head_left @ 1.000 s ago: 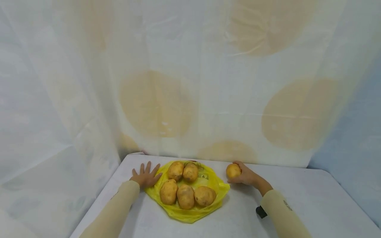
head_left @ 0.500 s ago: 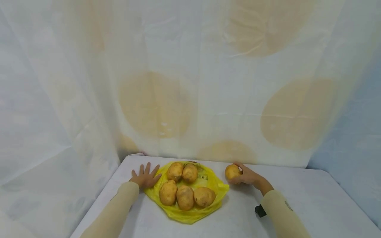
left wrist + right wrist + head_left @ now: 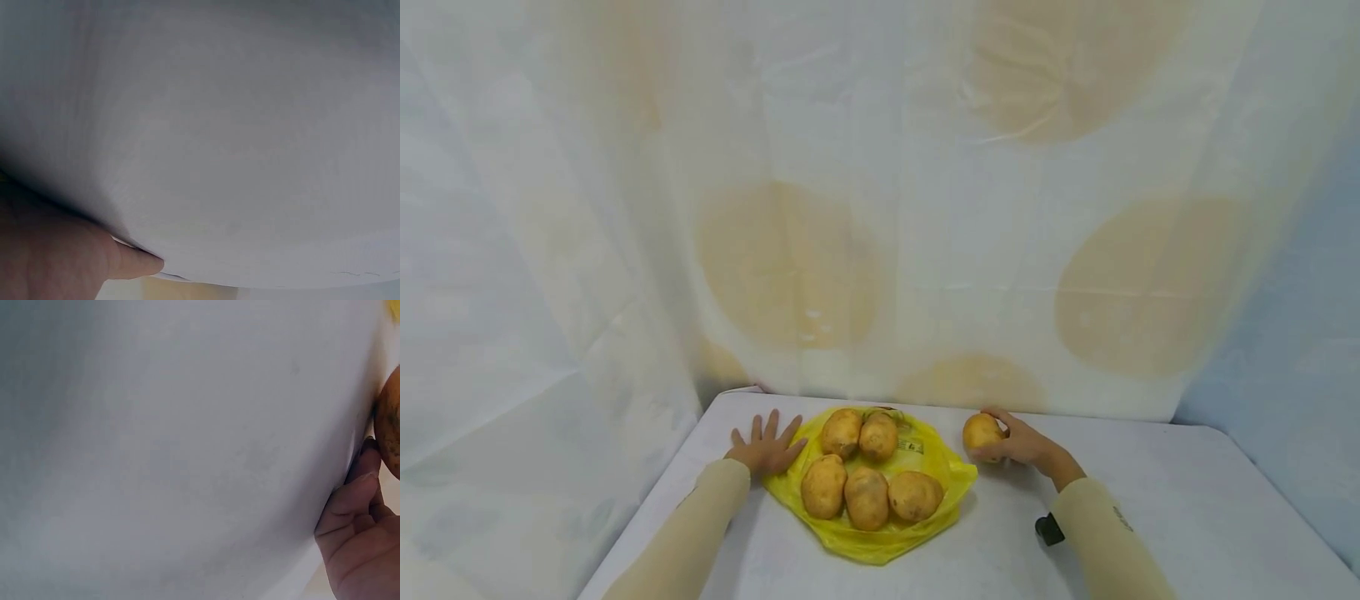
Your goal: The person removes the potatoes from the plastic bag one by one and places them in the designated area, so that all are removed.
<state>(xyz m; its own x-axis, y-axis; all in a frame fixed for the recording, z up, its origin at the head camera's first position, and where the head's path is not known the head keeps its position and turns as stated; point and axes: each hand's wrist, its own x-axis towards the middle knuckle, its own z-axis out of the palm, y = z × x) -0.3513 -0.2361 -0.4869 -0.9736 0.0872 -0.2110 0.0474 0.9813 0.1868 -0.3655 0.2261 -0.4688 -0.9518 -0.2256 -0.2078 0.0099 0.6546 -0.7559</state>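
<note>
A yellow plastic bag (image 3: 880,546) lies spread on the table, and several potatoes (image 3: 867,497) rest on it in two rows. With fingers spread wide, my left hand (image 3: 765,447) lies flat at the bag's left edge, its thumb side touching the plastic. To the right of the bag, my right hand (image 3: 1022,443) grips a single potato (image 3: 981,435) from its right side, close to the table. Part of that same potato (image 3: 390,419) shows at the edge of the right wrist view, against the curled fingers. Only a bit of my left hand (image 3: 56,262) appears in the left wrist view.
White cloth covers the table (image 3: 1000,550). Directly behind its far edge hangs a pale curtain (image 3: 940,250) with tan circles, and more sheeting (image 3: 512,375) closes off the left side. A small black object (image 3: 1049,529) sits by my right sleeve.
My right hand has shifted slightly left with the potato, toward the bag. The left hand, the bag and the potatoes on it stay where they were.
</note>
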